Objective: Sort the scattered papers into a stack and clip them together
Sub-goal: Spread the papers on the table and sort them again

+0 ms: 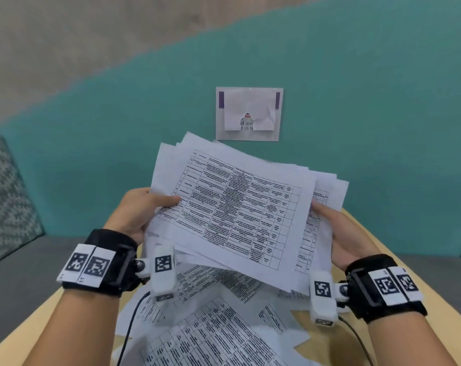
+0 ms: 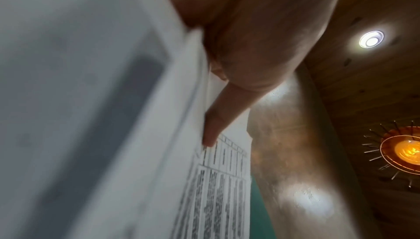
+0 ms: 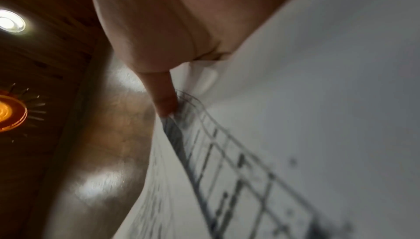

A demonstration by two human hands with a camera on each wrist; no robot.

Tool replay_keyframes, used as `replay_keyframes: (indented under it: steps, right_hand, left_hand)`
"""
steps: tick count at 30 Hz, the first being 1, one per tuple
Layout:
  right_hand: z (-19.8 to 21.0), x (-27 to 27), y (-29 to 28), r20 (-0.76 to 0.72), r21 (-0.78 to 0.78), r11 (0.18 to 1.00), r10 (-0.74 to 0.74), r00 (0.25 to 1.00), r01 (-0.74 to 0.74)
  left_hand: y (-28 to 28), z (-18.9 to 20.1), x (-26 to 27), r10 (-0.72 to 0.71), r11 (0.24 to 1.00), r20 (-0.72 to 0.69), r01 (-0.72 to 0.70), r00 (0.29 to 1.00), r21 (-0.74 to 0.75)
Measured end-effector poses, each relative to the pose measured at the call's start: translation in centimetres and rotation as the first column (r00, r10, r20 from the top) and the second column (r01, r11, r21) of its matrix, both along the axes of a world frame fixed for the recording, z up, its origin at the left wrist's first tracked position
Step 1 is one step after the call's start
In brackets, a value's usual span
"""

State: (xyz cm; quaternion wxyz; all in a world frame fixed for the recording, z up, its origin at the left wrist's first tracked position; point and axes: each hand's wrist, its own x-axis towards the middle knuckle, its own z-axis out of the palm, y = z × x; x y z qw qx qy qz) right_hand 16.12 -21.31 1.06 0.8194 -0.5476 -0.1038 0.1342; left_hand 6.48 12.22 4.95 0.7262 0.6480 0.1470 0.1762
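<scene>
A loose bundle of white printed sheets (image 1: 234,207) with tables is held up above the table, its edges uneven and fanned. My left hand (image 1: 145,207) grips its left edge, thumb on top of the top sheet. My right hand (image 1: 337,228) grips the right edge, thumb on top too. In the left wrist view the thumb (image 2: 216,122) presses on the sheets (image 2: 159,153). In the right wrist view the thumb (image 3: 163,99) lies on the paper edge (image 3: 295,117). More printed sheets (image 1: 211,326) lie scattered on the tan table (image 1: 329,344) below. No clip is in view.
A grey card with a white note (image 1: 249,113) hangs on the teal backrest (image 1: 356,101) ahead. A patterned cushion (image 1: 7,196) sits at the left on a grey seat (image 1: 26,273). Cables (image 1: 130,320) trail from the wrist cameras across the table.
</scene>
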Motion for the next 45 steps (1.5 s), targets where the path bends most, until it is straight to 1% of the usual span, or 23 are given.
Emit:
replay_keyframes:
  steps: [2, 4, 5, 7, 9, 12, 14, 18, 21, 23, 26, 30, 36, 38, 41, 43, 45]
  right_hand:
    - [0.0, -0.1, 0.0, 0.010, 0.025, 1.000, -0.013, 1.000, 0.013]
    - [-0.2, 0.0, 0.3, 0.050, -0.002, 1.000, -0.013, 0.999, 0.013]
    - [-0.4, 0.1, 0.5, 0.077, -0.033, 0.999, -0.039, 0.996, 0.042]
    - [-1.1, 0.6, 0.7, 0.128, -0.110, 0.978, -0.165, 0.978, 0.179]
    - [-1.6, 0.9, 0.9, 0.178, -0.147, 0.944, -0.268, 0.947, 0.294]
    - [-2.1, 1.0, 1.2, 0.234, -0.114, 0.918, -0.347, 0.908, 0.380]
    - [-2.3, 1.2, 1.1, 0.250, -0.098, 0.906, -0.378, 0.891, 0.411]
    - [-2.5, 1.4, 0.9, 0.240, -0.162, 0.896, -0.371, 0.897, 0.414]
    - [-2.5, 1.4, 0.9, 0.248, -0.171, 0.882, -0.393, 0.885, 0.440]
    - [-2.1, 1.4, 0.9, 0.265, -0.148, 0.878, -0.408, 0.874, 0.455]
    - [-1.5, 1.4, 0.8, 0.288, -0.098, 0.888, -0.407, 0.867, 0.449]
    - [-1.5, 1.1, 0.8, 0.301, -0.103, 0.894, -0.390, 0.871, 0.436]
    - [-0.8, 1.2, 0.7, 0.314, -0.061, 0.891, -0.411, 0.856, 0.450]
    - [-1.0, 1.1, 0.8, 0.307, -0.082, 0.895, -0.396, 0.866, 0.438]
    - [-1.7, 1.0, 0.8, 0.271, -0.178, 0.897, -0.350, 0.897, 0.404]
    - [-2.0, 0.9, 0.8, 0.255, -0.201, 0.895, -0.344, 0.904, 0.397]
    - [-1.8, 0.8, 0.9, 0.258, -0.187, 0.890, -0.364, 0.895, 0.415]
  left_hand:
    - [-0.2, -0.3, 0.4, 0.028, 1.000, 0.036, -0.028, 0.999, -0.008]
    - [-0.4, -0.7, 0.7, 0.050, 0.999, 0.080, -0.049, 0.996, -0.009]
    - [-0.6, -0.9, 0.9, 0.055, 0.998, 0.101, -0.055, 0.993, -0.004]
    - [-1.1, -1.5, 1.3, 0.050, 0.998, 0.129, -0.055, 0.990, 0.032]
    - [-1.2, -2.3, 1.7, 0.047, 0.991, 0.149, -0.065, 0.988, 0.117]
    - [-1.0, -3.1, 2.1, 0.066, 0.972, 0.164, -0.100, 0.984, 0.214]
    - [-1.0, -3.5, 2.4, 0.064, 0.969, 0.177, -0.103, 0.982, 0.223]
    - [-1.5, -4.3, 2.8, 0.029, 0.977, 0.159, -0.061, 0.987, 0.204]
    - [-1.7, -4.4, 2.9, 0.028, 0.981, 0.177, -0.061, 0.984, 0.182]
    - [-1.5, -4.3, 3.0, 0.049, 0.985, 0.188, -0.079, 0.981, 0.156]
    - [-1.4, -4.4, 3.0, 0.038, 0.988, 0.173, -0.064, 0.984, 0.143]
    - [-1.3, -4.8, 3.1, 0.043, 0.988, 0.143, -0.064, 0.989, 0.139]
    - [-1.3, -3.9, 2.8, 0.062, 0.988, 0.162, -0.083, 0.985, 0.127]
    - [-1.3, -4.0, 2.8, 0.058, 0.988, 0.129, -0.075, 0.990, 0.137]
    - [-1.3, -4.7, 2.8, 0.042, 0.988, 0.058, -0.050, 0.997, 0.149]
    - [-1.2, -4.8, 2.7, 0.047, 0.989, 0.055, -0.054, 0.997, 0.135]
    - [-1.4, -4.5, 2.7, 0.056, 0.988, 0.077, -0.066, 0.995, 0.137]
